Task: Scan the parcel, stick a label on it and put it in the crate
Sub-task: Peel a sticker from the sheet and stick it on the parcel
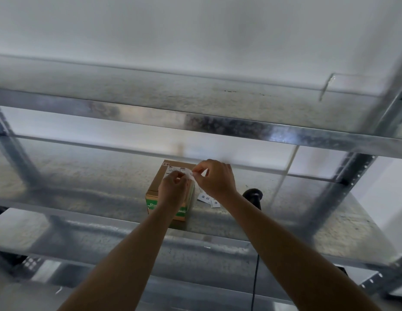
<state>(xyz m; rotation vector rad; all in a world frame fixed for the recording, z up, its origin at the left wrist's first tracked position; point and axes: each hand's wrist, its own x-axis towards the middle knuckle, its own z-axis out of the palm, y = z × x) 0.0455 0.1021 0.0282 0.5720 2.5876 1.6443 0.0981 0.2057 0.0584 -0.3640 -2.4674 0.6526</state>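
Observation:
A small brown cardboard parcel with green print on its front stands on a galvanised metal shelf. A white shipping label covers its top. Above the parcel, my left hand and my right hand pinch a small white label between their fingertips. A strip of white labels with printed characters lies on the shelf just right of the parcel. A black scanner stands to the right of the strip, its cable running down over the shelf edge. No crate is in view.
The upper shelf beam crosses the view above the hands. Perforated steel uprights stand at the left and the right. A white wall lies behind the rack. A lower shelf level shows under my forearms.

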